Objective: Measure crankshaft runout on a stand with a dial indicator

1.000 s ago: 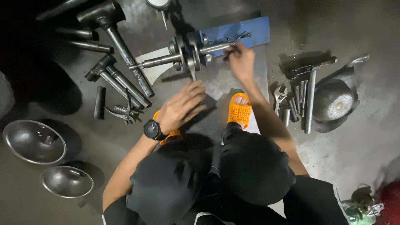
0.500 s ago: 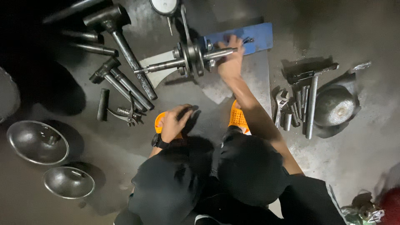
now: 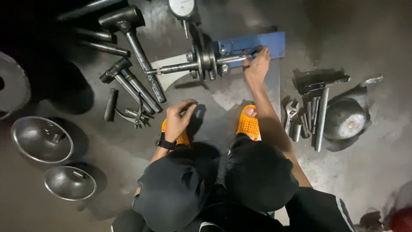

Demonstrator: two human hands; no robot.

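The right hand [image 3: 256,68] is clasping the heavy, stiff, likely oily steel shaft [image 3: 201,64] by its thin end, while the left hand [image 3: 179,120] is hanging loosely curled, seemingly empty

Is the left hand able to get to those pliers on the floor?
Probably yes. The left hand hovers above the knee, and the pliers lie just to its left on the bare floor. Nothing sits between them; the steel rods lie beyond the pliers, not across the way.

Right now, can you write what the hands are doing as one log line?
right hand: on crankshaft shaft end | left hand: curled above orange sandal, apart from crankshaft | blue stand: under the shaft
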